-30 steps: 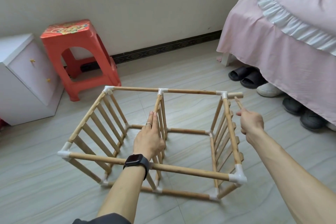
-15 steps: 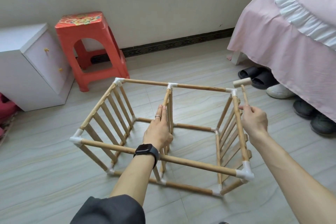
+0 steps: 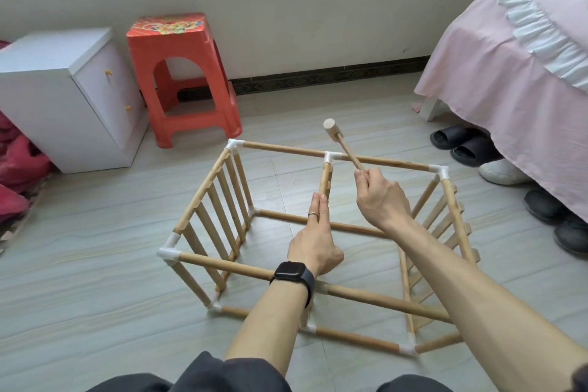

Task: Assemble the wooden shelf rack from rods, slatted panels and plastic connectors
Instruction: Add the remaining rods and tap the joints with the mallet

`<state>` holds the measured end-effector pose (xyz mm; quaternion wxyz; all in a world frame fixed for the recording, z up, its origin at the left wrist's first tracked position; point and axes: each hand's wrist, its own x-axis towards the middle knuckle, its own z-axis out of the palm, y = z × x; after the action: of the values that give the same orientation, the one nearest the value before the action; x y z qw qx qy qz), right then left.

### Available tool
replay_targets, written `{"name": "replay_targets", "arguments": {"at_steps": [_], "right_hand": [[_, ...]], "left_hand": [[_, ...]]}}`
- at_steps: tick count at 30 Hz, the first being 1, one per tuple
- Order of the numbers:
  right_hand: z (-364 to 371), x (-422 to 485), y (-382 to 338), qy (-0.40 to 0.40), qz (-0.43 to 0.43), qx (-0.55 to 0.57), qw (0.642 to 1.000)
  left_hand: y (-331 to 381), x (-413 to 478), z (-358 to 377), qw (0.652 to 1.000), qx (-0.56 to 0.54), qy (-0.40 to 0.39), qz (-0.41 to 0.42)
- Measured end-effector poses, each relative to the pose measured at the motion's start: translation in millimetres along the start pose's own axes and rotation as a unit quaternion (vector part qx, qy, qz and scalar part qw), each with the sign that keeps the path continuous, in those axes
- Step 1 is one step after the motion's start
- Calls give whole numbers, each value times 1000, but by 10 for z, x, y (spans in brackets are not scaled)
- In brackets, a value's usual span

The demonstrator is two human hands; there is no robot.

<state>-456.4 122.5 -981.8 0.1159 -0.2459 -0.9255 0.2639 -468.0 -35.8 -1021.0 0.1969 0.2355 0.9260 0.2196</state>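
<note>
The wooden rack frame [image 3: 222,266] stands on the floor, built of rods, three slatted panels and white plastic connectors. My left hand [image 3: 316,240], fingers straight, rests on top of the middle slatted panel [image 3: 324,177]. My right hand [image 3: 380,197] grips the handle of a small wooden mallet [image 3: 332,130]. The mallet head hovers just beyond the far top rod, above and slightly behind the middle white connector [image 3: 331,156]. The left slatted panel [image 3: 219,197] and the right slatted panel [image 3: 445,226] close the frame's ends.
A red plastic stool [image 3: 181,73] and a white cabinet [image 3: 63,99] stand against the wall at the back left. A bed with a pink cover [image 3: 509,79] is at the right, with several shoes [image 3: 461,143] under its edge. Red fabric [image 3: 16,169] lies at far left.
My right hand swung the mallet leftwards from the far right corner connector to above the middle connector. My left hand stayed on the middle panel. The camera view shifted.
</note>
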Motion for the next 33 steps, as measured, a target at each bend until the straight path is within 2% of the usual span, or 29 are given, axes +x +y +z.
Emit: {"name": "replay_targets", "arguments": {"at_steps": [2, 6, 10, 13, 14, 17, 20, 24, 28, 31, 33], "right_hand": [[-18, 78, -60, -28, 12, -54, 998], [-29, 194, -142, 53, -36, 45, 997], [32, 300, -160, -29, -5, -96, 995], [109, 283, -121, 49, -35, -37, 997], [122, 291, -120, 57, -36, -36, 997], [147, 326, -104, -5, 21, -106, 994], [164, 319, -72, 63, 0, -40, 997], [145, 346, -56, -23, 49, -92, 994], [143, 292, -36, 64, -2, -26, 998], [133, 317, -25, -9, 52, -105, 993], [127, 316, 11, 16, 45, -94, 994]], "left_hand": [[7, -9, -10, 1000, 4, 0, -1], [22, -17, 12, 1000, 15, 12, 1], [24, -7, 23, 999, 29, 24, -6], [30, 4, 38, 999, 35, 25, -5], [26, 10, 35, 999, 34, 25, -3], [25, -4, 24, 999, 36, 23, -4], [28, 4, 14, 999, 34, 21, 2], [34, -5, 6, 999, 34, 20, -1], [31, 9, 21, 999, 34, 27, 1], [33, -3, 20, 999, 33, 28, -2], [32, -6, 26, 999, 35, 26, 0]]}}
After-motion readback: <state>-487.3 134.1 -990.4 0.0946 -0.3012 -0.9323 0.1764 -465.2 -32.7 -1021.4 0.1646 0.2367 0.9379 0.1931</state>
